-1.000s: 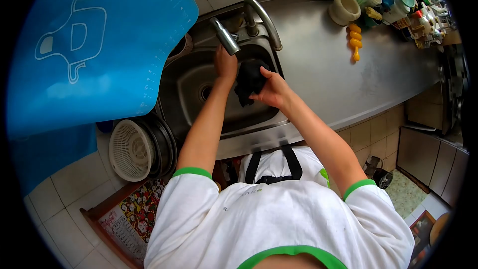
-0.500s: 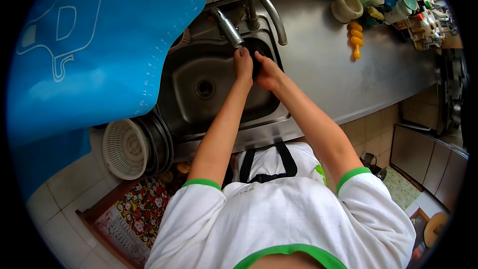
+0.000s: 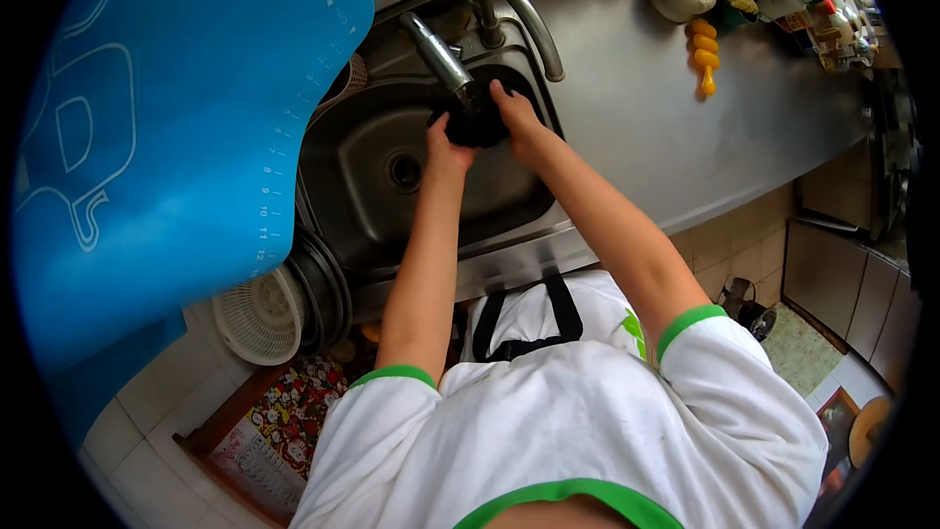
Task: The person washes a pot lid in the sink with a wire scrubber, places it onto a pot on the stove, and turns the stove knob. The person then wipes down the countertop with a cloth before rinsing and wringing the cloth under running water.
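One view, from this wearer's head: wide, facing forward and down; shirt (image 3: 578,421) nearest, sink (image 3: 367,211) beneath the grip of left hand (image 3: 449,149) and right hand (image 3: 522,121).

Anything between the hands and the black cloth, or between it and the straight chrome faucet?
Nothing visible: left hand and right hand hold the black cloth directly, just below the straight chrome faucet.

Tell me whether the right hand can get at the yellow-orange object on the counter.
Probably, with a stretch: the steel counter between the right hand and the yellow-orange object looks bare. But that hand holds the black cloth under the tap, so it would likely have to let go.
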{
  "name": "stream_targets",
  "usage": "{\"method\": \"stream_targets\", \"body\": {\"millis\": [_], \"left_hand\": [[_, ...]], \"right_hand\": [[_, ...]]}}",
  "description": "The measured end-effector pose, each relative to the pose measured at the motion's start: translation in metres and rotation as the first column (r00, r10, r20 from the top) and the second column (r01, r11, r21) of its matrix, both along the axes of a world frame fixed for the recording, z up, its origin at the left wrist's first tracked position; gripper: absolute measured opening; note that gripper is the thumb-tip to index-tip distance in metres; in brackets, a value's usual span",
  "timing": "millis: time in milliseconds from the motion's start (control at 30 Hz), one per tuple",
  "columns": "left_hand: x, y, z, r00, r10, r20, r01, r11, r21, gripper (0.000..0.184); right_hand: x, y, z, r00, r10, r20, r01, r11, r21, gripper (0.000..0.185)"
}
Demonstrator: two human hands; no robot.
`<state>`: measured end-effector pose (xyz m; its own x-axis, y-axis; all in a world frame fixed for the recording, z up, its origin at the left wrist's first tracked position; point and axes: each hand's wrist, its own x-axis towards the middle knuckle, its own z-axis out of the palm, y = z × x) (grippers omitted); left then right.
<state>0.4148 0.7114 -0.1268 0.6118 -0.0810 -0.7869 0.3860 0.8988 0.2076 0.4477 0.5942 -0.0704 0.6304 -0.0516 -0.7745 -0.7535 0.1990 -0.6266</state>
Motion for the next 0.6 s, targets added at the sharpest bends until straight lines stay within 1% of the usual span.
{"method": "stream_targets", "body": {"millis": [33,67,100,133,167,200,233,267,300,333,367,400,433,467,500,533,567,600], "left_hand": [[-0.003,0.0,0.001,0.997,0.073,-0.04,-0.07,0.995,0.072,0.039],[-0.003,-0.001,0.001,0.987,0.145,-0.075,-0.133,0.98,0.147,0.037],[-0.003,-0.002,0.001,0.987,0.134,-0.084,-0.12,0.981,0.156,0.037],[-0.004,-0.003,-0.005,0.991,0.128,-0.039,-0.12,0.98,0.161,0.034],[-0.006,0.0,-0.007,0.993,0.12,0.011,-0.12,0.979,0.162,0.031],[-0.008,0.003,-0.014,0.995,0.104,-0.002,-0.103,0.981,0.167,0.031],[-0.011,0.01,-0.033,0.995,0.042,0.089,-0.054,0.99,0.134,0.034],[-0.013,0.016,-0.046,0.983,-0.016,0.182,-0.002,0.995,0.102,0.039],[-0.022,0.022,-0.027,0.979,-0.092,0.182,0.103,0.994,-0.048,0.041],[-0.028,0.018,-0.028,0.98,-0.105,0.17,0.115,0.992,-0.049,0.041],[-0.033,0.012,-0.031,0.87,-0.151,0.468,0.256,0.952,-0.168,0.044],[-0.04,0.005,-0.032,0.679,-0.129,0.723,0.417,0.878,-0.235,0.047],[-0.042,-0.008,-0.017,0.973,-0.061,0.222,0.099,0.981,-0.165,0.047],[-0.036,-0.023,0.0,0.999,-0.051,-0.009,0.051,0.999,0.008,0.045],[-0.036,-0.026,-0.002,0.996,-0.082,0.032,0.081,0.996,0.037,0.045],[-0.035,-0.029,-0.002,0.991,-0.115,0.074,0.11,0.992,0.063,0.044],[-0.034,-0.029,-0.002,0.99,-0.127,0.066,0.123,0.99,0.065,0.044],[-0.032,-0.027,0.0,0.99,-0.135,0.048,0.131,0.989,0.072,0.043]], "right_hand": [[0.004,-0.001,-0.017,1.0,-0.009,-0.007,0.009,1.0,0.007,0.045],[0.007,-0.002,-0.042,0.995,0.006,0.098,-0.005,1.0,-0.004,0.04],[0.006,-0.002,-0.058,0.98,0.02,0.199,-0.016,1.0,-0.018,0.035],[0.001,0.002,-0.061,0.983,0.005,0.186,-0.003,1.0,-0.011,0.035],[-0.009,0.013,-0.063,0.945,0.152,0.29,-0.134,0.988,-0.081,0.031],[-0.019,0.021,-0.065,0.878,0.298,0.375,-0.253,0.953,-0.165,0.027],[-0.035,0.03,-0.06,0.78,0.335,0.528,-0.226,0.938,-0.261,0.024],[-0.056,0.04,-0.054,0.653,0.38,0.655,-0.181,0.918,-0.353,0.021],[-0.075,0.045,-0.057,0.55,0.51,0.661,-0.095,0.825,-0.557,0.018],[-0.078,0.041,-0.054,0.564,0.503,0.655,-0.091,0.826,-0.556,0.018],[-0.079,0.036,-0.046,0.617,0.523,0.588,-0.171,0.819,-0.548,0.016],[-0.079,0.033,-0.038,0.661,0.541,0.519,-0.25,0.812,-0.528,0.014],[-0.064,0.03,-0.03,0.763,0.544,0.349,-0.323,0.788,-0.524,0.025],[-0.051,0.021,-0.056,0.784,0.442,0.436,-0.193,0.841,-0.505,0.013],[-0.032,0.01,-0.08,0.851,0.381,0.362,-0.179,0.858,-0.481,0.013],[-0.022,0.004,-0.086,0.905,0.317,0.284,-0.161,0.873,-0.461,0.013],[-0.025,0.005,-0.091,0.911,0.304,0.277,-0.154,0.876,-0.457,0.013],[-0.03,0.011,-0.094,0.852,0.349,0.389,-0.107,0.845,-0.523,0.016]]}}
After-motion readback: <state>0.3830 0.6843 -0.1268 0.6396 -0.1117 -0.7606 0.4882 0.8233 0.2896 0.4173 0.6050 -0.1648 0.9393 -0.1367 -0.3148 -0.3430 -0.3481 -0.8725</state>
